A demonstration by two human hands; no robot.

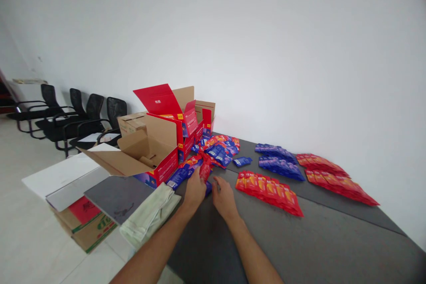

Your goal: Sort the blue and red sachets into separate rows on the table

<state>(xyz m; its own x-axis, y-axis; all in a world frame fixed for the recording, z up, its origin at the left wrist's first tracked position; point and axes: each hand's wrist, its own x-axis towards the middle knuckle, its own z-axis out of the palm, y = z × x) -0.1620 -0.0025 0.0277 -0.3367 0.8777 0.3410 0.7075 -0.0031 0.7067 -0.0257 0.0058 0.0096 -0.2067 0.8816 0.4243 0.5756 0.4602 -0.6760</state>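
Note:
My left hand (195, 190) is closed on a red packet (205, 169) at the edge of a loose pile. Just to its right, my right hand (224, 198) is loosely curled, thumb and fingers apart, with nothing visible in it. A dark blue packet (208, 187) lies between the hands, partly covered by the left one. Behind them spreads a mixed heap of blue and red packets (222, 151). One blue packet (242, 161) lies alone beside the heap. To the right, an overlapping row of red packets (269, 190) lies on the grey table (319, 235).
Farther right are stacked rows of blue packets (281, 167) and red packets (339, 182). Open red cartons (166, 169) stand at the left, with a folded pale cloth (149, 215) and a dark grey panel (121, 197) nearer me. A white wall rises behind; black chairs (93, 113) line it.

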